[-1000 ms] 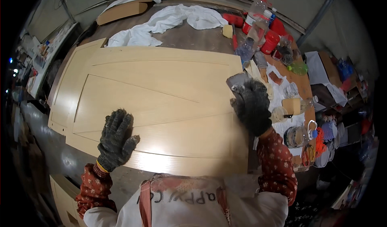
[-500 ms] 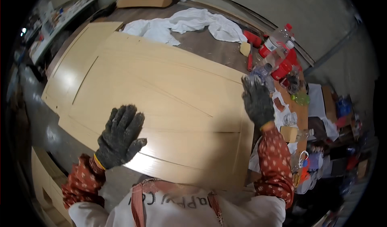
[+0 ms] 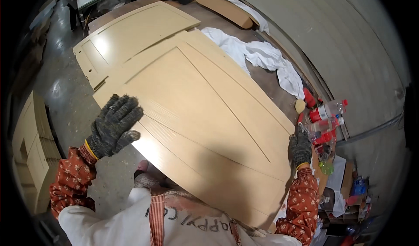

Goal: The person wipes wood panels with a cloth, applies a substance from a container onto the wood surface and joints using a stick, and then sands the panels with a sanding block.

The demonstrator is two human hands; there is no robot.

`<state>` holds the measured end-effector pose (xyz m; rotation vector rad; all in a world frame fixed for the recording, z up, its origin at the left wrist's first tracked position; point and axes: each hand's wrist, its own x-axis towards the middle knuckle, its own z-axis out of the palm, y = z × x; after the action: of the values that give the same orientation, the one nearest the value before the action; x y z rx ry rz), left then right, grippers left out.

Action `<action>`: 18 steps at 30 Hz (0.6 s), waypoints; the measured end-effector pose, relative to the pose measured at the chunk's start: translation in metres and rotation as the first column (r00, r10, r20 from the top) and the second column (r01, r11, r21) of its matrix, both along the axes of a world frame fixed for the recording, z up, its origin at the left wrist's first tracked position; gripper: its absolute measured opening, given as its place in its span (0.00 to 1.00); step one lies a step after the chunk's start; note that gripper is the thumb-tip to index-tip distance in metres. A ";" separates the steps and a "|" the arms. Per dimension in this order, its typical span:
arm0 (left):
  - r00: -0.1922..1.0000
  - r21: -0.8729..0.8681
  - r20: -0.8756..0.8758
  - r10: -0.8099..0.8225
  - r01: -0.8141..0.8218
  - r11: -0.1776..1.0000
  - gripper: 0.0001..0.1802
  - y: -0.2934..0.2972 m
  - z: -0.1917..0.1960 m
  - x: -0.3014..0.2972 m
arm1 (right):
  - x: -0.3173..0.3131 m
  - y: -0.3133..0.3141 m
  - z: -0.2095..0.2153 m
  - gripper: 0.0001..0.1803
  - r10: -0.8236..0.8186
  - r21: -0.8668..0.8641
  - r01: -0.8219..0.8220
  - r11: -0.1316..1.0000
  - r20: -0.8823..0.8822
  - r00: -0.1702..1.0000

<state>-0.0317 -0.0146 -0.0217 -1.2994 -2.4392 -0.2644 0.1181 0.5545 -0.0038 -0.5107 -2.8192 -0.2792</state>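
A large cream-yellow panel (image 3: pixel 205 115) with long thin grooves lies slantwise across the table before me. My left hand (image 3: pixel 114 126), in a dark grey knitted glove with a yellow cuff, rests over its left edge with the palm down and the fingers stretched. At the panel's right edge is my right hand (image 3: pixel 301 145), gloved alike, its fingers extended along the edge; the thumb is hard to make out. Beyond the large panel lies a second cream panel (image 3: pixel 144 25), with small holes near its left end.
White cloth (image 3: pixel 262 56) lies along the table's far side, near a brown curved board (image 3: pixel 227 12). Plastic bottles (image 3: pixel 325 110) and a yellow sponge (image 3: pixel 300 105) crowd the right. Several cream panels (image 3: pixel 32 145) stand stacked at the left, beside the grey floor (image 3: pixel 59 93).
The view has swung, so the panel now slants down to the right. More of the second panel shows beyond it. Both hands stay near the large panel's edges.
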 end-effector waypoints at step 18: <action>0.949 0.255 -0.050 -0.312 0.314 0.915 0.22 -0.042 0.006 -0.035 | -0.298 -0.332 0.033 0.25 0.296 -0.108 -0.297 0.949 -0.026 0.955</action>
<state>-0.0670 -0.0569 -0.0158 -1.5574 -2.0913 -0.6394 -0.1799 0.2226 0.0288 -0.1028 -2.8606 -0.0595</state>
